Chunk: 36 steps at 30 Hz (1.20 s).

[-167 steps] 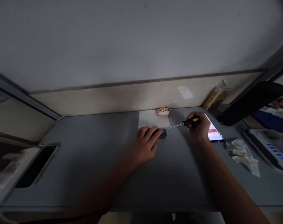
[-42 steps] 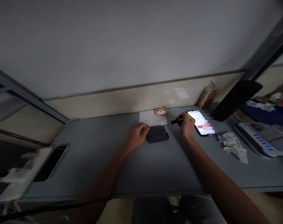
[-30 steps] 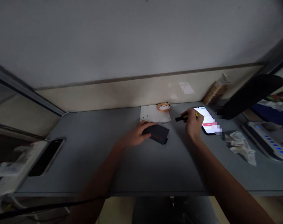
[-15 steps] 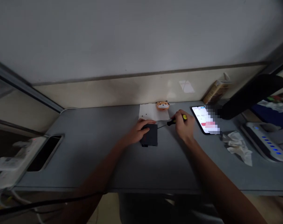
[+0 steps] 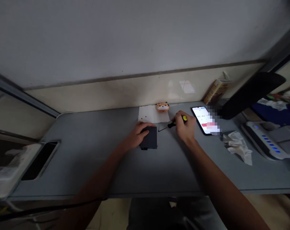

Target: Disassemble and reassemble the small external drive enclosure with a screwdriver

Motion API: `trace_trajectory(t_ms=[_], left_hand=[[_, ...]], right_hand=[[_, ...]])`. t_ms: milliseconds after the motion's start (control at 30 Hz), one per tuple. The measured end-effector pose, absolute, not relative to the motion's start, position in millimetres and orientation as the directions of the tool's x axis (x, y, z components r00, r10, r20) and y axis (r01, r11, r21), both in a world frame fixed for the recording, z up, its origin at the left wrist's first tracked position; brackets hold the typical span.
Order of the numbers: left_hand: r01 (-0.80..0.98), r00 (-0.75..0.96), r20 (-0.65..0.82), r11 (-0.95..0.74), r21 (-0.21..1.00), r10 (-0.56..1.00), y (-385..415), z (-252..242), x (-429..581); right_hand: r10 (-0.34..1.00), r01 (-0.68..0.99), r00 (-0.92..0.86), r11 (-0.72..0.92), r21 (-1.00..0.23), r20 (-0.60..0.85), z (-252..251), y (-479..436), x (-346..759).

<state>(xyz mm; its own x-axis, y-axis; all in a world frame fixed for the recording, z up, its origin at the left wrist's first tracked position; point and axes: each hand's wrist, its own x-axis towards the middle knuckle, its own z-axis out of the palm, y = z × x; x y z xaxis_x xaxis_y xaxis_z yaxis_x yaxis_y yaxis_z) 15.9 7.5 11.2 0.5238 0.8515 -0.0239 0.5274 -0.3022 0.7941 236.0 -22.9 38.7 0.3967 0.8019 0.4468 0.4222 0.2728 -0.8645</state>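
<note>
A small black box-shaped device (image 5: 150,138) lies flat on the grey table (image 5: 92,159). My left hand (image 5: 136,135) rests on its left side, fingers curled over the top edge. My right hand (image 5: 183,127) is closed round a screwdriver (image 5: 174,123) with a black and yellow handle. Its thin shaft points left, and the tip lies just right of the device's far corner. Behind the device lies a white sheet of paper (image 5: 149,114) with a few tiny dark specks on it.
A small orange animal figure (image 5: 162,107) sits at the wall. A lit phone (image 5: 202,118) lies right of my right hand, then crumpled tissue (image 5: 237,145) and a device with blue lights (image 5: 266,140). A carton (image 5: 216,91) and a dark monitor (image 5: 250,94) stand at the back right. A dark slot (image 5: 38,159) is at the left.
My left hand turned the black device from a slanted position to lie square, lengthwise. My right hand brought the screwdriver leftward, from near the phone toward the device.
</note>
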Motion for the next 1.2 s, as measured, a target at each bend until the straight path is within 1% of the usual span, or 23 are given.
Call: trace_trajectory(t_ms=[100,233,367,467,567,700,833,967,1033,1100,1167,1200], left_hand=[[0.532,0.554,0.089,-0.435,0.726,0.827,6.6,9.5,17.5],[0.518,0.630,0.250,-0.637,0.571,0.736,6.5,6.8,19.1],[0.541,0.644,0.397,-0.756,0.369,0.654,5.8,7.0,17.8],[0.521,0.656,0.478,-0.809,0.273,0.584,2.7,12.0,17.0],[0.452,0.691,0.491,-0.847,0.279,0.531,-2.9,18.7,19.0],[0.376,0.759,0.419,-0.861,0.342,0.498,-12.9,20.4,26.6],[0.387,0.738,0.413,-0.836,0.389,0.533,-18.5,13.4,34.1],[0.381,0.708,0.425,-0.811,0.444,0.565,-9.3,10.2,31.2],[0.423,0.655,0.434,-0.776,0.467,0.618,3.4,10.7,25.9],[0.525,0.551,0.429,-0.697,0.488,0.716,20.4,11.5,20.8],[0.659,0.448,0.367,-0.578,0.481,0.815,37.8,12.1,18.4],[0.703,0.424,0.329,-0.536,0.468,0.844,45.3,12.2,18.3]], right_hand=[[0.813,0.349,0.402,0.289,-0.891,0.421,41.6,-24.2,237.7],[0.876,0.245,0.306,0.306,-0.920,0.373,45.6,-27.2,232.7],[0.905,0.253,0.205,0.319,-0.914,0.372,47.2,-30.8,224.3],[0.904,0.273,0.183,0.331,-0.903,0.387,46.6,-31.5,224.1],[0.891,0.274,0.219,0.335,-0.902,0.397,45.2,-29.5,229.3],[0.862,0.236,0.311,0.338,-0.911,0.400,44.9,-26.0,236.6],[0.822,0.192,0.420,0.335,-0.922,0.386,47.6,-24.8,239.3],[0.801,0.120,0.517,0.283,-0.951,0.304,45.4,-20.9,242.4],[0.766,0.062,0.597,0.252,-0.966,0.238,41.4,-16.4,245.8],[0.727,-0.003,0.667,0.224,-0.975,0.165,36.9,-11.3,249.9],[0.705,-0.061,0.703,0.195,-0.979,0.097,33.5,-6.9,253.9],[0.694,-0.086,0.717,0.181,-0.980,0.065,32.4,-5.3,255.7]])
